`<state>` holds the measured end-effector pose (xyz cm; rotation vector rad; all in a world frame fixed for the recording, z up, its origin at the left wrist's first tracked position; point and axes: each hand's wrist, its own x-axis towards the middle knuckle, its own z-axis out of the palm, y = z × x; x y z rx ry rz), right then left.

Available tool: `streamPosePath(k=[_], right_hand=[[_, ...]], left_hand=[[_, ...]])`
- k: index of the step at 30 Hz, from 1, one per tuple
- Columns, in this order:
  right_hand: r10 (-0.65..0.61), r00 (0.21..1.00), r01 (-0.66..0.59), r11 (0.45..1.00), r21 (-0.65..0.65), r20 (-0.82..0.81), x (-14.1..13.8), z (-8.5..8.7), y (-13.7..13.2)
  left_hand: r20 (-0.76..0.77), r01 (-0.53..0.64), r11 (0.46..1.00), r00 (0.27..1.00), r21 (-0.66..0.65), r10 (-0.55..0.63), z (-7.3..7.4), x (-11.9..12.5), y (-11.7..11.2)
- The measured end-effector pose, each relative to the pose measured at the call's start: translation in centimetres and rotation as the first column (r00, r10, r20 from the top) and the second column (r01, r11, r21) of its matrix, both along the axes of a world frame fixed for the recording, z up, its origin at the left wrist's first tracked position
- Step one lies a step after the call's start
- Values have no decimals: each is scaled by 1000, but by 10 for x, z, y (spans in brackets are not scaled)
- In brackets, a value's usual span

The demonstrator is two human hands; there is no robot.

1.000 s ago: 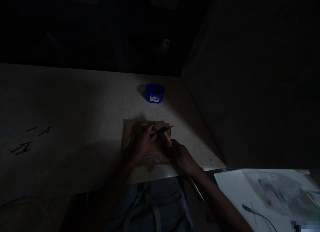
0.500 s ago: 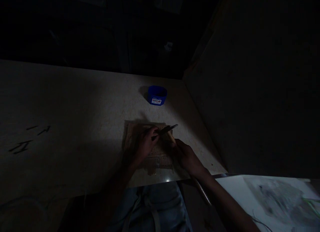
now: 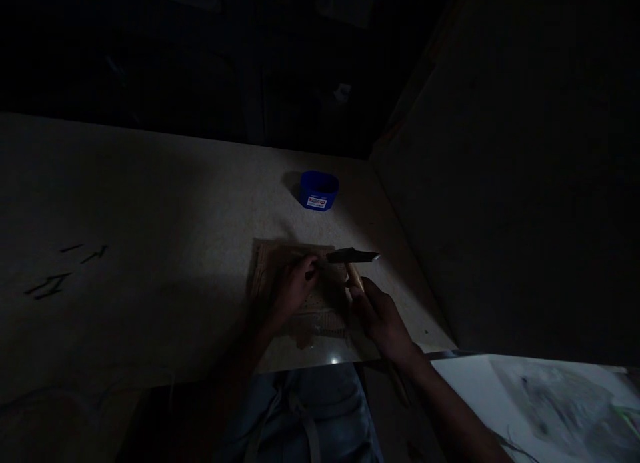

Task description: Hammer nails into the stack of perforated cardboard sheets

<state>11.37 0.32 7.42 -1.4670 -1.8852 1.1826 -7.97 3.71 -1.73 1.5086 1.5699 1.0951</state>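
My right hand (image 3: pixel 377 313) is closed round the wooden handle of a hammer (image 3: pixel 353 256). The dark metal head stands sideways just above the right edge of a brown board (image 3: pixel 327 322). This board lies flat on the table and bears rows of small marks or holes. Over its middle, my left hand (image 3: pixel 295 283) has its fingertips pinched together. Whatever sits between them is too dark to make out. A gap separates the hammer head from my left fingertips.
Behind the board stands a blue tub (image 3: pixel 319 191) with a white label. Several thin dark pieces (image 3: pixel 50 284) lie at the table's left. A dark wall panel (image 3: pixel 500 216) rises along the right. Beyond the table's edge, a clear plastic bag (image 3: pixel 565 396) rests on a white surface (image 3: pixel 465 383).
The hammer has swung right and away from my left fingertips, its head now turned level. My left hand stays in about the same place over the board. The view has shifted slightly.
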Motion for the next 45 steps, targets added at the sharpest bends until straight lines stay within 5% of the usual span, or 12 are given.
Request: streamPosePath(k=[6,12,18,23,29,34,41,45], right_hand=[[52,989,-42,996,-74,137,-2,-4,9],[-25,1000,25,1000,4,3,3,2,9],[57,997,-52,995,-90,60,2,-13,14],[-15,997,12,999,-40,-71,3,-4,8],[63,998,-62,995,-74,14,-2,-10,10],[-38,991,31,998,-51,-131,-1,-4,10],[-304,830,114,913,-391,-467,-9,-16,12],[-384,722,110,885,-453,-575,-12,-31,14]], left_hand=[[10,29,1000,1000,-11,-29,8,0,1],[48,12,1000,999,-22,-10,11,0,1],[79,22,999,997,-40,-19,10,-1,0],[61,8,999,998,-47,-5,10,-2,0],[100,21,998,995,-58,-15,7,-2,3],[76,21,998,997,-53,-17,3,-4,3],[105,56,998,993,30,-59,2,-9,1],[147,75,995,986,73,-85,8,-11,-1]])
